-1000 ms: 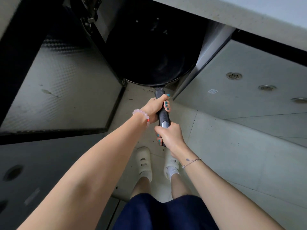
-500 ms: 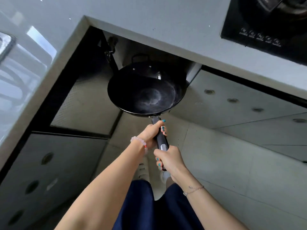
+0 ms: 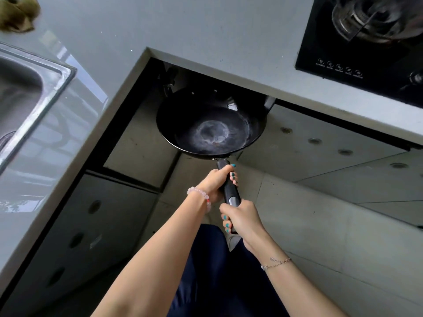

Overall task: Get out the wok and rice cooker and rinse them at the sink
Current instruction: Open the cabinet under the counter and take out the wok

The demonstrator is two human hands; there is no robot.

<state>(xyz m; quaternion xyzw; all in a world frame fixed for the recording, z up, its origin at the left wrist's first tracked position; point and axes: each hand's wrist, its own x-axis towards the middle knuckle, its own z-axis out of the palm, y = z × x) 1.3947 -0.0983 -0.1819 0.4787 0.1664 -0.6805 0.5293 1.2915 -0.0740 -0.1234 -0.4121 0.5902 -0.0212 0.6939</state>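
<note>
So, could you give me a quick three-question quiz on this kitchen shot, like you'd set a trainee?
1. True or false: only one hand grips the handle of the wok.
2. Where is the sink relative to the wok? A) to the person's left B) to the person's right C) behind the person
3. Fill in: the hand nearer the wok's bowl is the ___ hand.
Key: 1 false, the left hand and the right hand both hold it. 2 A. 3 left.
</note>
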